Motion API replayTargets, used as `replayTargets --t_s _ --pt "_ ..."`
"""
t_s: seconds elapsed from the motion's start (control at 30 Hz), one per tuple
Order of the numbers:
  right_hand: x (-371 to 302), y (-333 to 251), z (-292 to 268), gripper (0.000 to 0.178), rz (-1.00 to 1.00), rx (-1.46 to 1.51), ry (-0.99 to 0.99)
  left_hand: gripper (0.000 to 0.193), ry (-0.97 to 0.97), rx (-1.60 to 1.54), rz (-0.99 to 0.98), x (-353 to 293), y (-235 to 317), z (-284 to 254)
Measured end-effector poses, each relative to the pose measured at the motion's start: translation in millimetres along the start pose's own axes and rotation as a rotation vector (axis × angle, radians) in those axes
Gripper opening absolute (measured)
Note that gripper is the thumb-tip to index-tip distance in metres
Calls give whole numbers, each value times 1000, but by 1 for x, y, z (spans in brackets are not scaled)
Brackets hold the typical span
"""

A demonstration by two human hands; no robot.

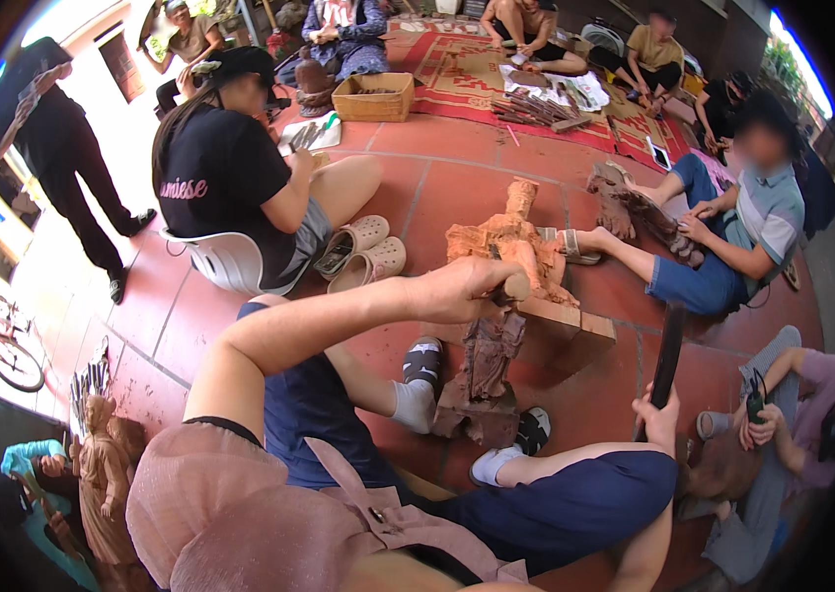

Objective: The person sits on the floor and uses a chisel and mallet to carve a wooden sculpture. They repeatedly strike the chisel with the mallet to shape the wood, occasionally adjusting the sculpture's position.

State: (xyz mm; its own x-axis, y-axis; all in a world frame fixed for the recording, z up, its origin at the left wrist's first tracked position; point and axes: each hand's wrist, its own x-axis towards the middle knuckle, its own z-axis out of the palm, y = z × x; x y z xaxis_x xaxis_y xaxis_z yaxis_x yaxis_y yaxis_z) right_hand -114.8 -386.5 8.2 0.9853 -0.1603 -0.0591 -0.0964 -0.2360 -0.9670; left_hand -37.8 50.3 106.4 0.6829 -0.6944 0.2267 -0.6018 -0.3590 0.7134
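My left hand (465, 293) reaches across from the left, its fingers closed round a chisel (515, 287). Only the pale, round end of its wooden handle shows clearly; the blade is hidden. Just below that hand a dark brown wood carving (487, 363) stands upright between my feet on its rough base. My right hand (661, 418), above my right knee, grips a dark wooden mallet stick (670, 357) that points upward, apart from the carving. Beyond my left hand, an orange-brown carved figure (519, 237) stands on a pale wooden block (575, 333).
A person on a white chair (230, 259) sits ahead left, beside beige clogs (370, 264). At right, a seated person handles a dark carving (649, 209). A tall carved statue (102, 464) stands near left. Farther off are a wooden box (373, 97) and a red mat (457, 64).
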Motion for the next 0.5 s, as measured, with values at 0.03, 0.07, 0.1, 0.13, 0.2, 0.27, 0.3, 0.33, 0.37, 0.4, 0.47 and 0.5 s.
replayTargets --t_s 0.03,0.07,0.1,0.13,0.2,0.27,0.3,0.33,0.37,0.4,0.47,0.5 --pt "-9 22 2 34 59 23 5 31 0 41 22 -1 2 -11" --pt "-13 49 12 32 153 28 -28 30 -36 19 -20 -2 7 -23" --pt "-9 102 2 32 79 -166 -11 30 -31 60 34 5 3 -30" --pt "-9 133 6 32 139 -282 -10 31 -44 112 67 13 -2 -36" --pt "-10 161 20 32 246 -462 -19 31 -36 152 31 16 -9 -46" --pt "-14 175 21 32 292 -565 -16 33 -49 167 25 19 -16 -55" --pt "-11 181 23 32 291 -586 -14 33 -42 208 7 21 -14 -61" --pt "-12 185 22 32 288 -599 -14 34 -50 258 -52 25 -22 -62" --pt "-14 185 21 32 291 -619 -22 34 -68 288 -109 27 -40 -62" --pt "-14 185 23 32 298 -638 -38 43 -11 189 -83 24 -68 -60" --pt "-26 180 5 32 363 -697 -9 40 -47 285 -126 35 -92 -47" --pt "-26 176 9 32 382 -710 -14 41 -72 261 -204 31 -82 -48"
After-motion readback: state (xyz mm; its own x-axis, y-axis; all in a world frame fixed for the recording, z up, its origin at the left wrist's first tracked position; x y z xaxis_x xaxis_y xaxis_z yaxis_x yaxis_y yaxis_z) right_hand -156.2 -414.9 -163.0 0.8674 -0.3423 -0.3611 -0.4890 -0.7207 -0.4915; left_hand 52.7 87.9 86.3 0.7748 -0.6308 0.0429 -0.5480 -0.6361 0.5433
